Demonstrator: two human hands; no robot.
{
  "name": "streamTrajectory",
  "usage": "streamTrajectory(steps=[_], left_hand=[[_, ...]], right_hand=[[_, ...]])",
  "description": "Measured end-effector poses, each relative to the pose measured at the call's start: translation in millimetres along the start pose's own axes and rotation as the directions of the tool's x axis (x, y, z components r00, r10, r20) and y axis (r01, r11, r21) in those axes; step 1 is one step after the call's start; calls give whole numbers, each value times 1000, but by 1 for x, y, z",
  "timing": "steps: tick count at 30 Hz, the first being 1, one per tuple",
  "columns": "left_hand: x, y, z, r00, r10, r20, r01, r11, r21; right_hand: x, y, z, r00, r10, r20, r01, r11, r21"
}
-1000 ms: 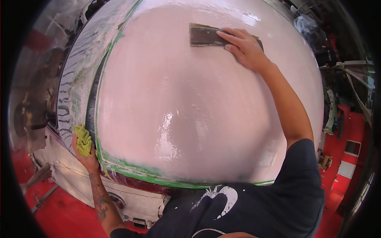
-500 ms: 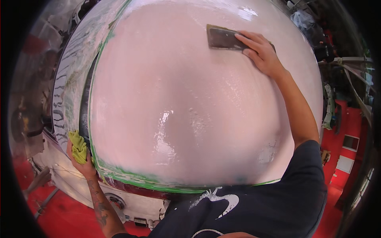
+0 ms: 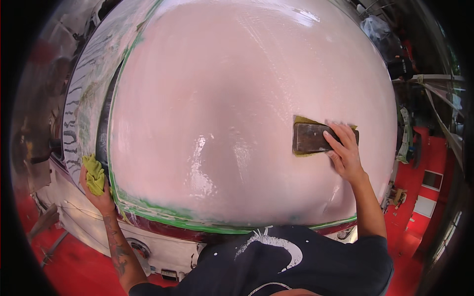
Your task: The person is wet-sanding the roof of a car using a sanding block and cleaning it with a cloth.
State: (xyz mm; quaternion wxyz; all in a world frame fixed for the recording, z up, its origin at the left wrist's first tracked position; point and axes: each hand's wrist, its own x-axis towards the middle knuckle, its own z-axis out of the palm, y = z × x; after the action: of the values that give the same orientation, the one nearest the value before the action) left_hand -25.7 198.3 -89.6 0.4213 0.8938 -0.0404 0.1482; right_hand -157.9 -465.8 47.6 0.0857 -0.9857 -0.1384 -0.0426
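Observation:
My right hand (image 3: 346, 153) grips a dark sanding block (image 3: 311, 138) at its right end, thumb and fingers on its top and sides. Yellowish sandpaper (image 3: 307, 120) shows along the block's edges, and the block lies flat on the wet, pale pink panel (image 3: 222, 113). At the panel's lower left corner, my left hand (image 3: 98, 197) holds a crumpled yellow-green cloth (image 3: 94, 175). Its fingers are partly hidden behind the cloth and the vehicle's edge.
Green masking tape (image 3: 163, 213) borders the panel at the left and near sides. A dark gap (image 3: 104, 123) runs along the left. Whitish vehicle bodywork (image 3: 165, 254) lies below the near edge, over a red floor (image 3: 79, 266). Clear plastic sheeting (image 3: 377, 29) hangs at the far right.
My right hand has drawn the sanding block toward me and a little right across the panel. My left hand and cloth have shifted only slightly.

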Motion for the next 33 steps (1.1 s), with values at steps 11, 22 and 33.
streamTrajectory(steps=[11,22,33], left_hand=[[2,11,9,1000,11,5,-11,1000,-20],[2,11,4,999,31,-33,-28,997,65],[7,22,17,997,68,-28,-67,997,24]], right_hand=[[315,49,62,978,-176,-110,173,984,-33],[22,-83,14,995,-102,2,102,993,55],[293,3,75,932,-308,-189,302,951,-62]])
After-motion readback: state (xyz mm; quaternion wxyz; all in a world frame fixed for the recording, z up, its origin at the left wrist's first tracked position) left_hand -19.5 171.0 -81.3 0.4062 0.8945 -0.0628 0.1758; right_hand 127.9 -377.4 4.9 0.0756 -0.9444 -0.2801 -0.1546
